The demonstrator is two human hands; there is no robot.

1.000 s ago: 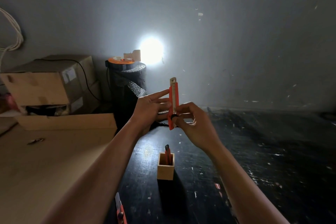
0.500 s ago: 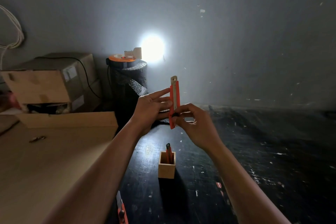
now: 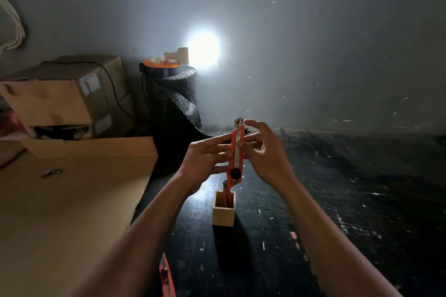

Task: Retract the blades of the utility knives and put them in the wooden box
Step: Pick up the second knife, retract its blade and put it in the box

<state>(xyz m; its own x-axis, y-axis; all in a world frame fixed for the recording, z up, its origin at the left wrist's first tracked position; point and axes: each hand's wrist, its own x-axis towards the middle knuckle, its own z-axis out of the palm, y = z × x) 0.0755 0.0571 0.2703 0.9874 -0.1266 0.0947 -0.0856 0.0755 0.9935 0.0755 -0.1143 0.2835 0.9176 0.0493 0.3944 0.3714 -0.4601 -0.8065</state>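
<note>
Held knife: we are holding the orange utility knife (image 3: 236, 154) upright just above the wooden box (image 3: 223, 210), its black slider knob low on the body and a metal tip showing at the top; whether any blade is still out, we cannot tell.
Left hand: our left hand (image 3: 205, 160) is gripping the knife from 9 o'clock, fingers laid behind the body.
Right hand: our right hand (image 3: 261, 152) is sitting at 3 o'clock of the knife, fingers spread loosely, fingertips only brushing the rail, holding nothing firmly.
Risk, slip: we are carrying the knife mostly on one hand; if that grip loosens, it could be dropping onto the box rim or the bench (image 3: 313, 200).
Risk, cut: our right fingertips are lying close to the metal end; if the blade is not fully in, we could be nicking them.
Risk, crowding: a second knife (image 3: 226, 191) is already standing in the box, leaning; lowering ours against it could be jamming both or tipping the small box.
Still waiting: another orange knife (image 3: 166, 275) is lying at 7 o'clock of the box, near the bench's front edge.
Surroundings: cardboard sheet (image 3: 72, 200) at 9 o'clock, cartons (image 3: 62, 96) at 10 o'clock, a dark roll (image 3: 173, 96) and a bright lamp glare (image 3: 204, 49) at 12 o'clock; none are blocking the box.
</note>
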